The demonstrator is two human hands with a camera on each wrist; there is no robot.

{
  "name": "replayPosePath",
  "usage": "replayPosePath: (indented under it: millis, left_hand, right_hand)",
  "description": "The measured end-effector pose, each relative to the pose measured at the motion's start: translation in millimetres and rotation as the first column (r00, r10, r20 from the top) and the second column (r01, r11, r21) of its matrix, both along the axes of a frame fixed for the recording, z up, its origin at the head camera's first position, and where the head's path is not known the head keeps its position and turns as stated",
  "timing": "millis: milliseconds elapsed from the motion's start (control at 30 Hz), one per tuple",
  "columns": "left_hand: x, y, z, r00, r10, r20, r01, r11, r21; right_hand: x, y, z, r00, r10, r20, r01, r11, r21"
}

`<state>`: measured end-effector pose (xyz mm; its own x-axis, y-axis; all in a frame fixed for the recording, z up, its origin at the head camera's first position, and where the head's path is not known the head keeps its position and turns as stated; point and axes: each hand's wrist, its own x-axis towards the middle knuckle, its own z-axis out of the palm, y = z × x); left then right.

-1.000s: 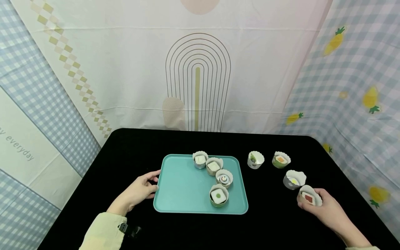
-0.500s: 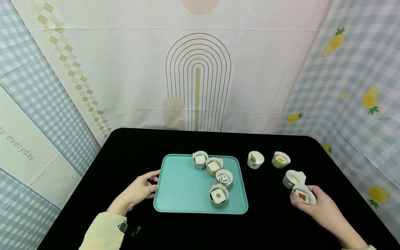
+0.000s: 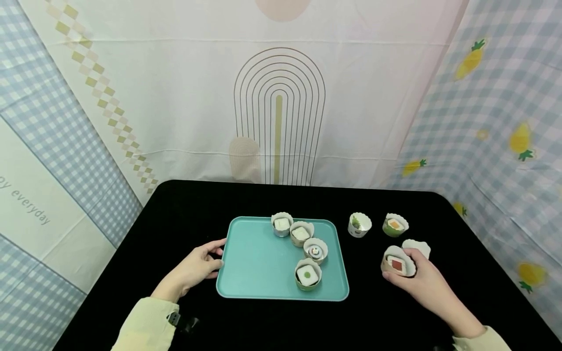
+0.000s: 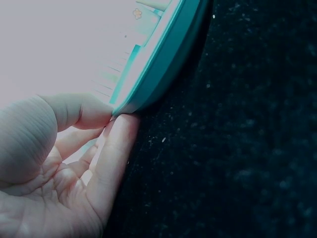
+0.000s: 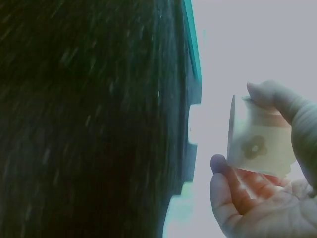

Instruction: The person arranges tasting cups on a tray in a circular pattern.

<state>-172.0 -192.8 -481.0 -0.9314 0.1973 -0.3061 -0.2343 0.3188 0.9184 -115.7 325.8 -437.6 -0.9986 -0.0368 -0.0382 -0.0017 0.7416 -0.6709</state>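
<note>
My left hand (image 3: 197,265) is at the left edge of a turquoise tray (image 3: 250,258); the left wrist view shows thumb and fingers pinching the tray's rim (image 4: 143,82). On the tray's right half stand several paper baking cups, each with a small white piece inside, such as the green-dotted one (image 3: 307,275). My right hand (image 3: 423,280) grips another paper cup (image 5: 260,144), flower-printed, between thumb and fingers. In the head view a white piece with a red-brown top (image 3: 396,264) sits in it. Behind that hand, a grey cup (image 3: 419,247) is partly hidden.
Two more filled paper cups, one with a green sprig (image 3: 359,224) and one green-sided (image 3: 394,225), stand on the black tabletop (image 3: 189,207) right of the tray. A patterned cloth (image 3: 184,97) hangs behind the table, with checked cloth at both sides.
My right hand has carried the paper cup with the red-brown-topped piece leftward toward the tray, now overlapping the grey cup. The left hand and tray have stayed put.
</note>
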Motion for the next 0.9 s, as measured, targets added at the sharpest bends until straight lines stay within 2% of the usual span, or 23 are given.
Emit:
replayPosePath:
  millis: [333,900]
  left_hand:
    - [-0.7,0.7,-3.0,1.0,0.013,-0.016,-0.013,1.0,0.001]
    - [-0.6,1.3,-2.4,1.0,0.017,-0.011,-0.017,1.0,0.002]
  right_hand:
    - [-15.6,-36,-3.7,0.999,0.053,-0.015,-0.054,0.994,-0.094]
    - [-22.8,-92,-3.5,0.993,0.103,-0.055,-0.111,0.979,-0.17]
